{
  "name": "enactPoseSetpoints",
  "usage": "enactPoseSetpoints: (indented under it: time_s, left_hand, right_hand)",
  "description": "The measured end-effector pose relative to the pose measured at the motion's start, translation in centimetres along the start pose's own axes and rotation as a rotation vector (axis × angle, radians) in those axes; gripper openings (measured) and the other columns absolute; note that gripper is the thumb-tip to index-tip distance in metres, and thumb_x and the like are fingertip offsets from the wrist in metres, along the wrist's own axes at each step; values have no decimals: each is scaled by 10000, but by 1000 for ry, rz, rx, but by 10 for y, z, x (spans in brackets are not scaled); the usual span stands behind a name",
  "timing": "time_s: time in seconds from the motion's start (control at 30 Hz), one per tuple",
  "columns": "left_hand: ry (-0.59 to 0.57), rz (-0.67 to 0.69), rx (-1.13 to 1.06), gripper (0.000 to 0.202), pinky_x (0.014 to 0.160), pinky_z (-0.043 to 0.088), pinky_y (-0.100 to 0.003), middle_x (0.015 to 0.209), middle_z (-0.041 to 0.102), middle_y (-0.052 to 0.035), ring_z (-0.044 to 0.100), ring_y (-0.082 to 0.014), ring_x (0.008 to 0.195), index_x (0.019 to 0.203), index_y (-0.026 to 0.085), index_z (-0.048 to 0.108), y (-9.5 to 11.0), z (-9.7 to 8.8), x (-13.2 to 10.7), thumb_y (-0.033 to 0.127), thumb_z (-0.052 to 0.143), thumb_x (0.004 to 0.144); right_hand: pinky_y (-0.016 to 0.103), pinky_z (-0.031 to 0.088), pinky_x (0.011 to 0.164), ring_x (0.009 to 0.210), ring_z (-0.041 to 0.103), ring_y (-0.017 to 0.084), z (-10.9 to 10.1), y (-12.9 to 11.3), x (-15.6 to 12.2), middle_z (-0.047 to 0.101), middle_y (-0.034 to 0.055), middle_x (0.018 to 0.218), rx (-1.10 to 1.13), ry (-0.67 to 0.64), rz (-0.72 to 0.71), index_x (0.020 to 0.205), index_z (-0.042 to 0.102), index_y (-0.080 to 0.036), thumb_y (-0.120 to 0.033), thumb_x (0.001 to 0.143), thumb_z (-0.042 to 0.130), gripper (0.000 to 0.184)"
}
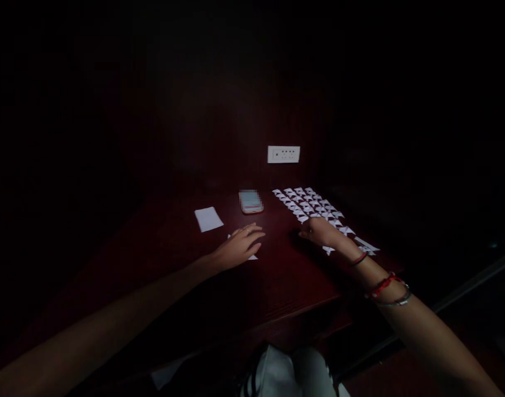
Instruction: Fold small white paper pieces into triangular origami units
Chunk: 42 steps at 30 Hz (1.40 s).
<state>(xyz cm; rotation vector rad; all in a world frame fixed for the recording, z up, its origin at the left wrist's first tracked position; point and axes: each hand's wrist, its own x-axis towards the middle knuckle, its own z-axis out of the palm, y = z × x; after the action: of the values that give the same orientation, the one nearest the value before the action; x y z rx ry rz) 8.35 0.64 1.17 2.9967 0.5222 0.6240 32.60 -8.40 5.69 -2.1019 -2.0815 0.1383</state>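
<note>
My left hand (241,246) lies on the table with its fingers stretched out. Under it is a sheet of white paper (253,257), mostly hidden, with only its edges showing. My right hand (322,231) has its fingers curled together beside several rows of small folded white paper pieces (305,205); whatever it may hold is hidden. Another folded piece (328,250) rests just below that hand. Left of and beyond my left hand is a white square of paper (208,219), possibly a stack.
On the dark red table (277,281), a phone (251,203) lies near the back. A white socket panel (284,154) is on the wall behind. The table's front edge runs above my knees (291,372). Surroundings are very dark.
</note>
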Motion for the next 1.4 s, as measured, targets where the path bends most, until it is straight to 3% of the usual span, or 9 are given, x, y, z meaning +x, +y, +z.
enactPoseSetpoints:
  time_s: [0.13,0.27,0.47,0.57,0.77,1.0,1.13,1.27,1.4]
  left_hand:
    - [-99,-74,-64,332,912,285,-309,1165,418,-55,365,-166,1093,1120,194,438,-34,-21,-53,307,409,809]
    - [-125,-109,-112,376,883,305,-296,1140,444,-44,409,-163,1046,1123,210,434,-47,-27,-77,358,457,779]
    - [-101,-206,-15,349,869,288,-313,1127,455,-29,418,-159,1030,1095,221,447,-57,-29,-91,408,405,803]
    - [-109,-179,30,419,874,272,-318,1165,429,-27,394,-167,1058,1122,239,421,-61,-33,-97,482,402,782]
    - [-114,-112,124,432,882,254,-337,1069,502,-39,431,-180,1009,1086,222,461,-65,-38,-93,501,434,756]
    - [64,-254,-266,251,772,373,-259,934,560,-2,515,-127,853,1048,213,469,-57,-42,-87,304,367,839]
    - [160,-431,-475,321,676,416,-231,779,564,16,540,-110,718,1126,198,383,-50,-36,-85,273,394,814]
    - [61,-398,-313,394,694,408,-269,809,549,12,526,-125,740,1176,221,330,-42,-28,-87,264,421,795]
    - [-7,-203,-35,295,826,334,-337,1096,447,-30,428,-180,994,1073,247,461,-39,-24,-90,287,469,780]
  right_hand:
    - [199,354,559,634,541,124,33,-72,42,623,36,704,112,-102,-219,726,631,-172,-348,697,526,207]
    - [202,360,560,647,526,124,53,-109,66,607,24,744,239,-228,-370,802,608,-162,-420,610,595,322]
    - [226,377,642,720,510,129,61,-126,79,573,25,817,308,-206,-508,875,572,-158,-408,606,607,370]
    - [237,383,684,781,500,139,62,-131,76,545,41,875,294,-139,-695,938,555,-167,-380,632,602,376]
    - [257,366,753,822,497,144,69,-130,70,541,62,884,184,-50,-774,914,567,-161,-255,793,427,208]
    - [223,383,666,706,514,121,68,-126,73,575,39,786,502,88,-549,840,563,-158,-297,812,367,242]
    - [194,381,509,518,484,83,73,-121,79,548,10,670,762,-29,-386,865,530,-139,-346,764,426,253]
    - [190,375,499,492,472,72,82,-116,84,535,-6,621,764,-104,-311,848,537,-133,-320,705,508,237]
    - [204,393,581,596,510,92,89,-110,87,571,-3,662,674,-100,-293,839,557,-147,-277,644,574,235]
